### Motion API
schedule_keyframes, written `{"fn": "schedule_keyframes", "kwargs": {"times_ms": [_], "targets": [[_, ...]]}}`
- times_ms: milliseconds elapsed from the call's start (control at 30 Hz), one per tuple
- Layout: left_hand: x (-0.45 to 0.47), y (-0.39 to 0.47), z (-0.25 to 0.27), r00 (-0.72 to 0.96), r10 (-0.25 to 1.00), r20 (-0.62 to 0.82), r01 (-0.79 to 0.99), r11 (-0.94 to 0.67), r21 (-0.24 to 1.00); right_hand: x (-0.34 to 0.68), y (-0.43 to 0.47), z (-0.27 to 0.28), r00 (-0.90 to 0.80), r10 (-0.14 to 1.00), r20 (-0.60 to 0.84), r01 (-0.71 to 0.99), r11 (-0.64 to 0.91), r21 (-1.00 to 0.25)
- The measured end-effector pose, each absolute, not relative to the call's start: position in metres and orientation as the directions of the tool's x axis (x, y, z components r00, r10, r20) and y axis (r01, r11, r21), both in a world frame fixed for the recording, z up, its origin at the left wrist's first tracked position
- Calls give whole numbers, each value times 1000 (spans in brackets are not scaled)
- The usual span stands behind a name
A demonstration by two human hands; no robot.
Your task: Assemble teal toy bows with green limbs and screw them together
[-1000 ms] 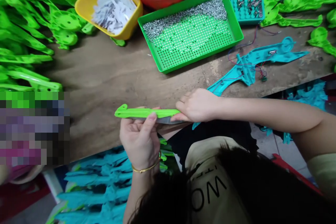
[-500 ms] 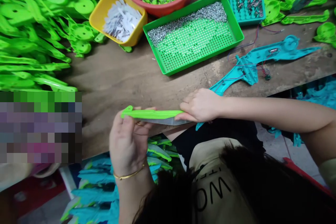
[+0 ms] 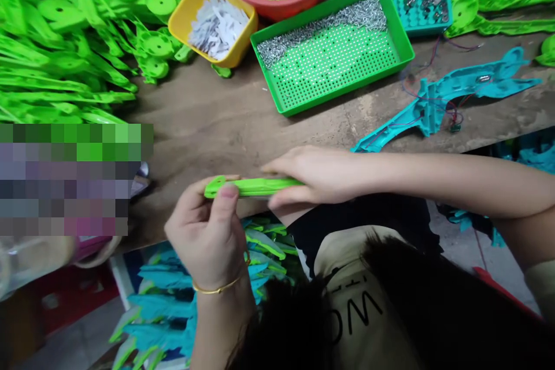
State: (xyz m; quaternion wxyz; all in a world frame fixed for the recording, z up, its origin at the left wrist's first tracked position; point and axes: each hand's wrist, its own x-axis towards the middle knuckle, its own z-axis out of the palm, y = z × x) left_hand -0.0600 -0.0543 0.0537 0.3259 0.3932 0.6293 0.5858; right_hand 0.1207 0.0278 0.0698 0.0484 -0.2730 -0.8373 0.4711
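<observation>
A long, narrow bright green plastic part (image 3: 264, 187) lies level between both hands above the table's front edge. My left hand (image 3: 212, 225) pinches its rounded, holed left end, thumb on the near face. Around the right end is my right hand (image 3: 307, 176), its fingers behind and thumb in front; this hand is slightly smeared by motion. A pale strip shows faintly under the green part, mostly hidden by the right hand. Beyond the right forearm lies a turquoise plastic shell (image 3: 429, 104) with thin wires and a small metal piece in it.
A green perforated tray (image 3: 347, 95) holds small screws. Around it stand a yellow bin (image 3: 243, 49) of white strips, a red bowl (image 3: 281, 8) of green pieces and a turquoise box (image 3: 448, 3) of metal parts. Green shells (image 3: 60, 11) pile up at left.
My right hand has slid left along the green part, and its fingers have straightened. The pale translucent piece below is now mostly covered. The whole view has shifted slightly.
</observation>
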Motion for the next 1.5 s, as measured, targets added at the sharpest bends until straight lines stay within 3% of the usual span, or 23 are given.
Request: {"fn": "schedule_keyframes", "kwargs": {"times_ms": [133, 233, 367, 467, 600, 733, 967, 1033, 1133, 1233, 1333, 1500], "targets": [[-63, -55, 45, -233, 972, -1, -4, 0, 1000, 141, 27, 75, -827, 470, -308, 536, 492, -686], [-52, -58, 35, -84, 996, 26, 212, -8, 977, 144, 23, 75, -834, 461, -302, 534, 540, -651], [-40, -61, 27, -123, 983, 135, 382, -78, 921, 140, 20, 70, -849, 449, -278, 516, 596, -615], [-40, -60, 26, -134, 982, 130, 356, -75, 931, 141, 22, 70, -850, 456, -264, 513, 601, -613], [-45, -60, 29, -99, 991, 87, 321, -51, 946, 148, 29, 75, -863, 436, -254, 468, 504, -726], [-45, -62, 29, -100, 992, 74, 308, -40, 951, 152, 29, 73, -828, 527, -191, 439, 400, -804], [-42, -61, 27, -95, 990, 100, 254, -74, 964, 149, 26, 65, -823, 557, -109, 387, 411, -825], [-45, -61, 27, -104, 991, 85, 265, -55, 963, 153, 28, 67, -837, 532, -129, 419, 471, -776], [-46, -63, 23, -119, 987, 111, 274, -75, 959, 162, 30, 73, -841, 494, -220, 520, 628, -578], [-36, -67, 9, -85, 993, 77, 113, -67, 991, 167, 27, 78, -845, 446, -294, 534, 723, -439], [-19, -73, -7, -59, 998, 12, 60, -8, 998, 167, 24, 77, -876, 401, -268, 480, 773, -415], [-10, -76, -17, -102, 993, 53, 115, -41, 993, 166, 24, 70, -910, 369, -191, 415, 818, -399]]}}
